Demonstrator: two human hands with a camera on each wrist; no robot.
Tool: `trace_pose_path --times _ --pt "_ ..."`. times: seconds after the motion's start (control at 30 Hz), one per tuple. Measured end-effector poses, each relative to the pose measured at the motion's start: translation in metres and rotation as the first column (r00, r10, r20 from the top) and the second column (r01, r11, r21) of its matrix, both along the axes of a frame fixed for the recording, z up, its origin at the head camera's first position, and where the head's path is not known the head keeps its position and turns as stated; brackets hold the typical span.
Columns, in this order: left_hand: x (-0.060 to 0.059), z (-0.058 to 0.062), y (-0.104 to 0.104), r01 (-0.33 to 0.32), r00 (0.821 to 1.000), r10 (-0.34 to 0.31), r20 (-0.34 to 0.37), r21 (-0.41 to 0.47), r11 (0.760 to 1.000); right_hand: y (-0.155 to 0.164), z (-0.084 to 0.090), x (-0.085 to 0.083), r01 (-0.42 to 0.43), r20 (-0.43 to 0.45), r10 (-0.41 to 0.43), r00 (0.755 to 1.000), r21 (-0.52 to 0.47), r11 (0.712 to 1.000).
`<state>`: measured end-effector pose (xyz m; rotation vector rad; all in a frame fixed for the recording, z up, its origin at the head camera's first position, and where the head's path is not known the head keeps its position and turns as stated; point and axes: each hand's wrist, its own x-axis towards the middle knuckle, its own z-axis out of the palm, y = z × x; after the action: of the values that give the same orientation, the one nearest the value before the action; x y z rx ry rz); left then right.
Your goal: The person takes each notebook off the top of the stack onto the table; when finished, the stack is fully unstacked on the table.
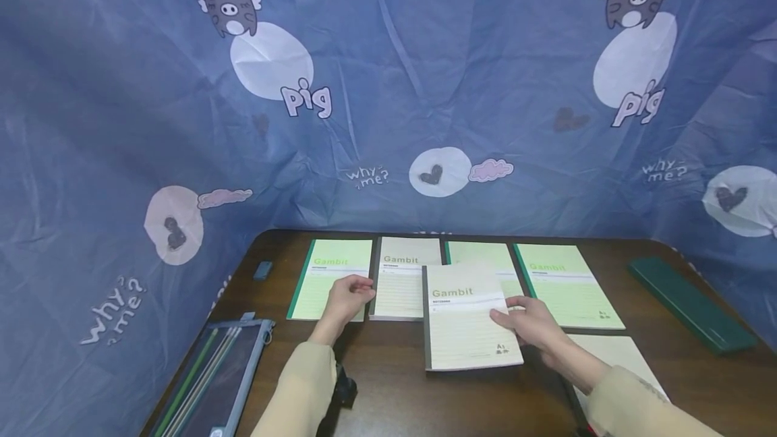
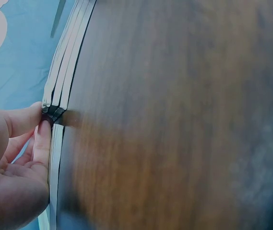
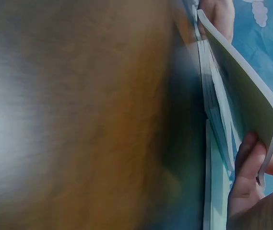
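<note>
My right hand [image 1: 537, 326] grips a cream "Gambit" notebook [image 1: 464, 339] with a dark grey spine, thumb on the cover and fingers underneath at its right edge. In the right wrist view the notebook [image 3: 251, 81] is tilted up off the stack below. With thumb and a fingertip, my left hand [image 1: 347, 299] pinches the dark spine of a cream notebook [image 1: 397, 292] in the back row. The left wrist view shows several stacked notebooks [image 2: 66, 72] there, dark spines at the fingertips. Beneath the left hand lies a green-spined notebook [image 1: 315, 288].
Two more green-spined notebooks, one [image 1: 479, 255] partly covered and one [image 1: 570, 295] at right, fill the back row. Another notebook [image 1: 619, 353] lies under my right forearm. A zip pouch [image 1: 243, 383] with pencils, a small blue object [image 1: 263, 270] and a green case [image 1: 692, 302] flank them.
</note>
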<state>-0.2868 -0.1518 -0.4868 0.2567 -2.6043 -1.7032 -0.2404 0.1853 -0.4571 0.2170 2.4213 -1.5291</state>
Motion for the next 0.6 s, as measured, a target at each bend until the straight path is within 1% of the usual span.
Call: trace_pose_path --times 0.27,0.5,0.6 --pt "0.001 0.000 0.000 -0.006 1.000 0.006 0.016 -0.009 1.000 0.025 -0.004 0.027 0.038 0.063 -0.037 0.997 -0.024 0.999" --pt "0.001 0.001 0.000 -0.002 1.000 0.002 0.004 0.001 1.000 0.035 -0.008 0.054 0.053 0.107 -0.053 0.993 0.001 0.999" --pt "0.001 0.001 0.000 0.000 1.000 0.000 0.000 0.002 1.000 0.039 -0.011 0.065 0.057 0.106 -0.055 0.993 -0.007 0.998"
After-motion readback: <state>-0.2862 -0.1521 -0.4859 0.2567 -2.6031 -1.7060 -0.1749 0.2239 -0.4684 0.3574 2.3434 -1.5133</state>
